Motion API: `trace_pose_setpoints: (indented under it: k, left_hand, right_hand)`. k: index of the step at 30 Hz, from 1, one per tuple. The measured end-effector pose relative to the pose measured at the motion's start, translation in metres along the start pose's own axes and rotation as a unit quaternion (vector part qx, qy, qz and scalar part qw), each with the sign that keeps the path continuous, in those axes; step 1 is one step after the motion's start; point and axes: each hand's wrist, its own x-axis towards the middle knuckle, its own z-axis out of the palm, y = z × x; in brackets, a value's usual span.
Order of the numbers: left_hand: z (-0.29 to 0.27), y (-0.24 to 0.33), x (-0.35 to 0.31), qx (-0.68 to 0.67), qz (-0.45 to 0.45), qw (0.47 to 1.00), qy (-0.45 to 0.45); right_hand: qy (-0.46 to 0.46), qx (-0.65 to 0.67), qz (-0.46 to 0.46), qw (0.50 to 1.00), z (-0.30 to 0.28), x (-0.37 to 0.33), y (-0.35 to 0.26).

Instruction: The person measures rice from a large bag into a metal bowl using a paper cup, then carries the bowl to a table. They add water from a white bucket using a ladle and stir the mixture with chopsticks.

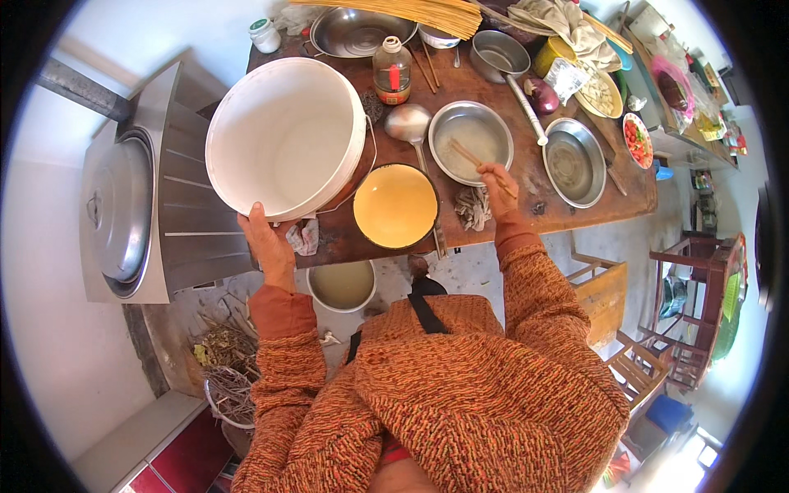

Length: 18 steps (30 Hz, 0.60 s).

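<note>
Right grip [498, 191] pinching chopsticks [467, 151], tips in metal bowl [498, 131], toward front edge of counter [460, 90]. Left grip [271, 242] holding white bucket [283, 131] by near side, fingers mostly hidden; bucket at counter's left edge. Yellow bowl [395, 205], ladle [408, 123] between. Bottle [392, 72] behind, red label; writing too small to read.

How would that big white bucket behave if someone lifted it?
The white bucket would probably feel light for its size, since no contents show inside. Its smooth, plastic-looking wall might get slippery if wet. The thin handle bows out from its side, so it may swing.
</note>
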Motion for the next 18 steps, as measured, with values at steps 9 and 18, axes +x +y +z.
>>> trace_pose_setpoints:
  k: [9,18]
  left_hand:
    - [-0.004,-0.001,-0.001,-0.005,0.002,1.0,0.015]
    - [-0.005,-0.002,0.002,-0.018,-0.01,1.0,0.011]
  right_hand:
    - [-0.011,-0.039,0.018,0.999,-0.021,-0.036,-0.004]
    - [0.056,-0.048,-0.033,0.997,-0.034,0.012,0.024]
